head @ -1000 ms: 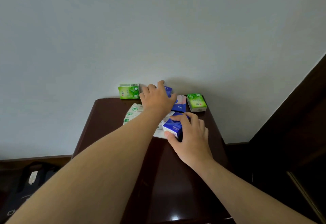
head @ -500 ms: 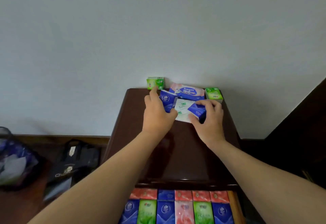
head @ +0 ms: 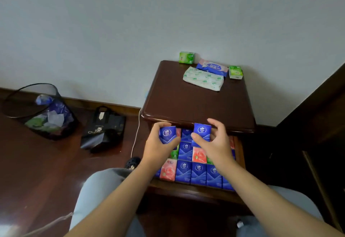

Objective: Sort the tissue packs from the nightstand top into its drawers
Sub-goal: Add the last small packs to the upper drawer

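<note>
Waste bin (head: 40, 109): dark mesh, far left on the wooden floor by the wall, tilted; crumpled blue, white and green wrappers inside.
Black bag (head: 103, 130): on the floor between the bin and the nightstand, handles up, pale lettering on its side.
White cord (head: 137, 130): runs down the nightstand's left side to the floor.
Nightstand (head: 196, 104): dark glossy wood, set against the wall.
Left green pack (head: 186, 57): back left edge of the top, touching the wall.
White soft pack (head: 203, 78): lies flat near the back of the top, green print on it.
Blue-and-pink pack (head: 212, 67): behind the white soft pack, partly overlapped by it.
Right green pack (head: 235, 72): back right of the top, just beside the blue-and-pink pack.
Drawer (head: 239, 154): top drawer pulled out, filled with rows of upright blue, pink and green packs.
Left hand (head: 160, 143): over the drawer's left rear; fingers and thumb curled round the left blue pack (head: 167, 134), held upright, logo facing the camera.
Right hand (head: 214, 141): over the drawer's middle rear; thumb and curled fingers pinch the right blue pack (head: 202, 131), index finger raised above it.
Held packs: both just below the front lip of the nightstand top, above the packed rows, near each other but apart.
Knees: grey trousers at the lower edge, either side of the drawer.
</note>
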A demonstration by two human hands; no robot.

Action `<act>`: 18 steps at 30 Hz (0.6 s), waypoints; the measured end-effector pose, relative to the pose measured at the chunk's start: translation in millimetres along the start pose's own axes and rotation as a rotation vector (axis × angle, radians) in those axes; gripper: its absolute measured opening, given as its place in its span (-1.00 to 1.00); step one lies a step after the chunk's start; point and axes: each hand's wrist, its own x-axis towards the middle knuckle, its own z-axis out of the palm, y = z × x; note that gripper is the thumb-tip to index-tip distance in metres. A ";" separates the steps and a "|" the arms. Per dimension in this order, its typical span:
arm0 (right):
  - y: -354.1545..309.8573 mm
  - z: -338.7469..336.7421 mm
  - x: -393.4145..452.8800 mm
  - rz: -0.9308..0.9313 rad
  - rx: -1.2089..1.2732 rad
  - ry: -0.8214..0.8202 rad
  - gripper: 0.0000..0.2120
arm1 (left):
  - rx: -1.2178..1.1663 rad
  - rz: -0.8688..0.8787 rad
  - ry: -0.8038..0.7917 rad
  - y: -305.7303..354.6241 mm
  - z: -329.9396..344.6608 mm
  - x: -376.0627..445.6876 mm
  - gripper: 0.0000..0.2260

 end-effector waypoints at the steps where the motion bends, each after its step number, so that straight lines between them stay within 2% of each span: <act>1: 5.6 6.3 -7.5 0.057 -0.016 -0.006 -0.43 | -0.030 -0.017 0.021 -6.4 -5.7 -5.7 -0.53; 4: 18.5 25.4 -21.7 0.261 0.049 -0.040 -0.62 | -0.133 -0.054 0.084 -23.6 -23.4 -15.8 -0.44; 7: 22.2 44.4 -27.3 0.412 0.091 -0.066 -0.72 | -0.189 -0.045 0.160 -35.7 -36.6 -21.9 -0.53; 9: 22.0 58.7 -23.5 0.415 0.026 -0.032 -0.82 | -0.238 -0.054 0.209 -40.8 -39.8 -26.6 -0.66; 12: 22.1 82.8 -10.9 0.456 -0.015 -0.005 -0.83 | -0.235 -0.072 0.260 -47.4 -43.7 -33.0 -0.80; 14: 21.5 97.7 -1.5 0.511 0.028 -0.001 -0.78 | -0.237 -0.065 0.257 -49.5 -45.2 -36.1 -0.83; 18: 22.8 121.1 14.5 0.476 -0.029 0.067 -0.78 | -0.226 -0.039 0.253 -50.6 -43.3 -34.8 -0.76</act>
